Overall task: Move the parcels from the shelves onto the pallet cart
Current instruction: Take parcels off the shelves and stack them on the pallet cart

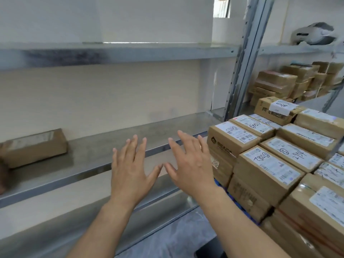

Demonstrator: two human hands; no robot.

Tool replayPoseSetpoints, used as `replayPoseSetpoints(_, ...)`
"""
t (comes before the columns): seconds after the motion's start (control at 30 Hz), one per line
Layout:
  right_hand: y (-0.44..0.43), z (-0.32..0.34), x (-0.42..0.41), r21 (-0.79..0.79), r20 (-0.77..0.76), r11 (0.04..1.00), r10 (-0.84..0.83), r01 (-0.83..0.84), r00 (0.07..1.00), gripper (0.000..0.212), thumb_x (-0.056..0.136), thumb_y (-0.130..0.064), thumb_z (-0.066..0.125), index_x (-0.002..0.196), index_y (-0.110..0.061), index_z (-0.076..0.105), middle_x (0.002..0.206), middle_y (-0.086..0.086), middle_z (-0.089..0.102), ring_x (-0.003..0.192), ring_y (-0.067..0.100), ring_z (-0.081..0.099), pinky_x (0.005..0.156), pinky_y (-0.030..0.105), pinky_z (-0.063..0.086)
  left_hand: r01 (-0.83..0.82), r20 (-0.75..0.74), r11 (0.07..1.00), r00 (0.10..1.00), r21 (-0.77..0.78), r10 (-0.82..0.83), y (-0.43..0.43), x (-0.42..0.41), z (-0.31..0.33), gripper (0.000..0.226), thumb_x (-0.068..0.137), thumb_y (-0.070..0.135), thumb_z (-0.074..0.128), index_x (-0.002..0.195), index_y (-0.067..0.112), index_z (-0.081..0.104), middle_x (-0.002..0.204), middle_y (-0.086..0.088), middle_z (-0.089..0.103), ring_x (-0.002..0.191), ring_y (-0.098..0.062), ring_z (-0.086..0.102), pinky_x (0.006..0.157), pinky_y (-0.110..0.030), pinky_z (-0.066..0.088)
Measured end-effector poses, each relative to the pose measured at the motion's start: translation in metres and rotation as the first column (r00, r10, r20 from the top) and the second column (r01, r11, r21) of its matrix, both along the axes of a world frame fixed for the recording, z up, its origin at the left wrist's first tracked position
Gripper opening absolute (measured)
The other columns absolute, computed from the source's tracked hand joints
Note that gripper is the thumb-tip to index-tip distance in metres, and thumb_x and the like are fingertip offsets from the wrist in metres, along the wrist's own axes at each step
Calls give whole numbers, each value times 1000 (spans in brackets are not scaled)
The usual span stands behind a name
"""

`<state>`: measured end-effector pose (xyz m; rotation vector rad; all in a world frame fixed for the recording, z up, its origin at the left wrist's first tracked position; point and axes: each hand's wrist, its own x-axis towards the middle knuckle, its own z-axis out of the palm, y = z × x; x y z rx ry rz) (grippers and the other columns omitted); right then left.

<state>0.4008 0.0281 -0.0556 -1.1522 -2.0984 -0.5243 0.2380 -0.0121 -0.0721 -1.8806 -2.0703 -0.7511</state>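
Although the pallet cart, of which only a blue edge shows, already carries a tight stack of parcels several layers deep at the right, the job is judged well advanced but unfinished. Remaining, near bay: one shelf parcel, lying flat at the far left of the middle shelf, well apart from both hands. Remaining, further bay: a batch of parcels stacked beyond the grey upright. Item description: brown cardboard cartons, taped, mostly low and rectangular, with white printed labels on top, many bearing handwritten black numbers; the shelf parcel is blurred and its label unreadable. Hands: the left hand and the right hand are both empty, fingers straight and spread, held before the shelf edge with thumbs nearly meeting.
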Motion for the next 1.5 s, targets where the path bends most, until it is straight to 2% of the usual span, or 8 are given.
replayPoseSetpoints(0.27, -32, -9, -114, -21, 3, 982, 188, -188, 982, 62, 68, -41, 79, 121, -10, 65, 128, 18, 58, 116, 32, 58, 101, 56, 41, -195, 23, 980, 980, -27, 195, -70, -103, -2, 80, 83, 65, 33, 142, 12, 41, 149, -12, 37, 138, -30, 34, 112, -54, 21)
replayPoseSetpoints(0.57, -102, -7, -258, -82, 35, 924, 377, -373, 926, 57, 74, -45, 60, 121, -12, 65, 128, 16, 60, 115, 32, 59, 102, 55, 40, -400, 35, 915, 915, -48, 402, -167, -224, -5, 78, 83, 64, 33, 141, 12, 43, 149, -12, 38, 137, -30, 35, 111, -52, 20)
replayPoseSetpoints(0.73, -140, -12, -325, -106, 60, 903, 424, -417, 903, 63, 67, -44, 80, 119, -12, 66, 127, 17, 61, 115, 31, 60, 100, 56, 42, -479, 44, 876, 875, -64, 482, -215, -282, -9, 80, 82, 66, 33, 141, 13, 42, 148, -11, 39, 137, -29, 35, 111, -50, 21)
replayPoseSetpoints(0.87, -169, -16, -373, -132, 46, 879, 467, -458, 883, 64, 67, -43, 81, 121, -11, 65, 126, 16, 61, 116, 30, 60, 101, 56, 42, -510, 63, 857, 855, -76, 515, -248, -323, -15, 82, 82, 67, 32, 142, 12, 41, 149, -12, 38, 138, -30, 35, 112, -52, 21)
replayPoseSetpoints(1.07, -206, -22, -435, -217, 33, 822, 545, -526, 838, 62, 75, -47, 68, 126, -12, 61, 128, 15, 59, 118, 30, 58, 104, 53, 37, -579, 96, 809, 804, -98, 587, -296, -379, -21, 87, 80, 69, 27, 147, 14, 32, 153, -10, 30, 142, -26, 26, 114, -51, 21)
replayPoseSetpoints(1.17, -216, -26, -462, -229, 44, 793, 587, -564, 808, 65, 73, -47, 74, 126, -12, 61, 128, 14, 59, 119, 29, 58, 104, 53, 38, -612, 131, 781, 770, -125, 625, -309, -401, -27, 91, 78, 73, 20, 150, 17, 21, 157, -5, 19, 146, -21, 15, 118, -46, 11)
replayPoseSetpoints(1.37, -218, -41, -512, -309, 56, 720, 666, -621, 744, 61, 80, -52, 54, 126, -13, 60, 129, 13, 59, 116, 28, 58, 105, 50, 38, -670, 163, 730, 712, -134, 683, -320, -438, -44, 90, 79, 72, 25, 148, 14, 28, 154, -8, 28, 143, -25, 25, 116, -44, 10)
replayPoseSetpoints(1.5, -208, -46, -558, -367, 72, 673, 709, -642, 702, 62, 79, -53, 52, 127, -13, 59, 129, 13, 58, 116, 28, 58, 105, 49, 36, -721, 176, 671, 648, -171, 741, -318, -474, -48, 96, 75, 77, 17, 151, 19, 16, 158, -3, 15, 146, -19, 12, 117, -38, 1)
